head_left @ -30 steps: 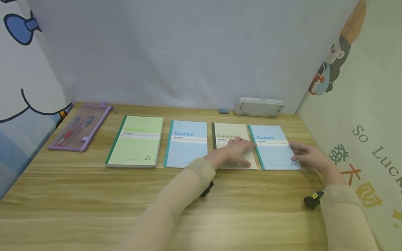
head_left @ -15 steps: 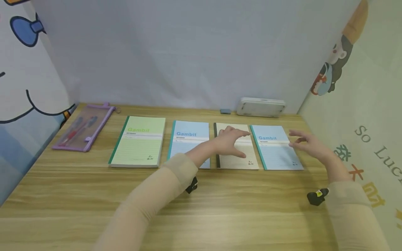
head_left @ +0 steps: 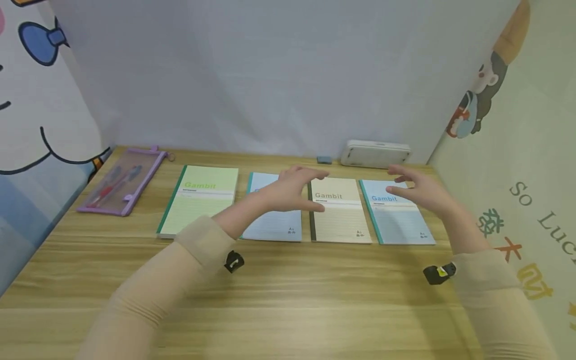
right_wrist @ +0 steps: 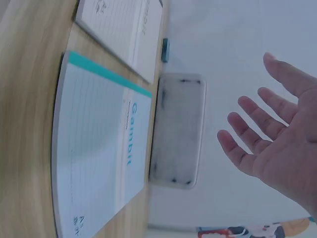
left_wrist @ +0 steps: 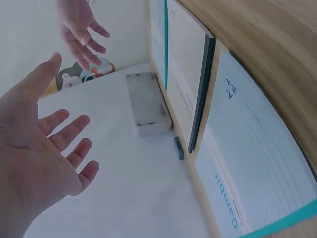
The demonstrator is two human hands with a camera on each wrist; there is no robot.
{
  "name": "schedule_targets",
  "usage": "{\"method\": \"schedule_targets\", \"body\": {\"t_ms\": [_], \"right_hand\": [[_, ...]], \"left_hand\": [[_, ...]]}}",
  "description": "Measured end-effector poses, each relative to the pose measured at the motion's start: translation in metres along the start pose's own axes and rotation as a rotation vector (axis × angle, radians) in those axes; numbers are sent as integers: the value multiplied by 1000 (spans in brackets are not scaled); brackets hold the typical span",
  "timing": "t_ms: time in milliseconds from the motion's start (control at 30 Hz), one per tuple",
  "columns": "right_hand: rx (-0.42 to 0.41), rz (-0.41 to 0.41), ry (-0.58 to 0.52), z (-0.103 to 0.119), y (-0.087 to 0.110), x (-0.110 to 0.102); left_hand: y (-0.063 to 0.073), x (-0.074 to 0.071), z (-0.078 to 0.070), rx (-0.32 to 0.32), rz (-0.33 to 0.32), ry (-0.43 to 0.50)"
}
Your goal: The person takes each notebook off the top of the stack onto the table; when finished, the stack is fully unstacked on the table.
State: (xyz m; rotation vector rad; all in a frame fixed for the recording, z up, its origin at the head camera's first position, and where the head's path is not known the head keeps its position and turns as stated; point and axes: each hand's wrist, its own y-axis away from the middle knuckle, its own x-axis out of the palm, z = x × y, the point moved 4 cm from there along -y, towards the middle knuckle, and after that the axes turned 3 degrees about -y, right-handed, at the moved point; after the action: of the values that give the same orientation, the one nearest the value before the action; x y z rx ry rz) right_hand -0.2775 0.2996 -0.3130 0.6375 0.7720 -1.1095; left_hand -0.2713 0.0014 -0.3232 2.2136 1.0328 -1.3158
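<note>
Side by side in a row on the table lie a thick green notebook (head_left: 202, 205), a blue notebook (head_left: 274, 225), a beige notebook (head_left: 339, 220) with a dark spine, and a second blue notebook (head_left: 400, 225) at the right. My left hand (head_left: 288, 192) is raised over the first blue notebook and the beige one's left edge, fingers spread and holding nothing. Above the right-hand blue notebook hovers my right hand (head_left: 418, 190), its fingers apart and also free of any object. Both wrist views show the palms (left_wrist: 29, 148) well away from the notebooks.
A purple-edged mesh pouch (head_left: 123, 182) with pens inside lies at the far left. Along the back wall stand a white case (head_left: 375, 154) and a small blue-grey block (head_left: 324, 160). A printed wall (head_left: 508, 210) bounds the table on the right.
Both hands have lifted off the beige and right-hand blue notebooks. The left hand has moved left and up; the right has risen and shifted slightly left. The notebooks keep their places.
</note>
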Motion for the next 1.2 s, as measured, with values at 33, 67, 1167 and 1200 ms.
{"method": "schedule_targets", "body": {"t_ms": [33, 67, 1167, 1200], "right_hand": [[0, -9, 0, 7, -1, 1], [-10, -13, -16, 13, -3, 3], [-233, 54, -147, 185, -55, 135], [-239, 72, -148, 187, -57, 140]], "left_hand": [[5, -4, 2, -9, -9, 0], [9, -9, 5, -19, -21, -3], [168, -69, 145, -338, -227, 99], [170, -68, 151, -337, -225, 106]]}}
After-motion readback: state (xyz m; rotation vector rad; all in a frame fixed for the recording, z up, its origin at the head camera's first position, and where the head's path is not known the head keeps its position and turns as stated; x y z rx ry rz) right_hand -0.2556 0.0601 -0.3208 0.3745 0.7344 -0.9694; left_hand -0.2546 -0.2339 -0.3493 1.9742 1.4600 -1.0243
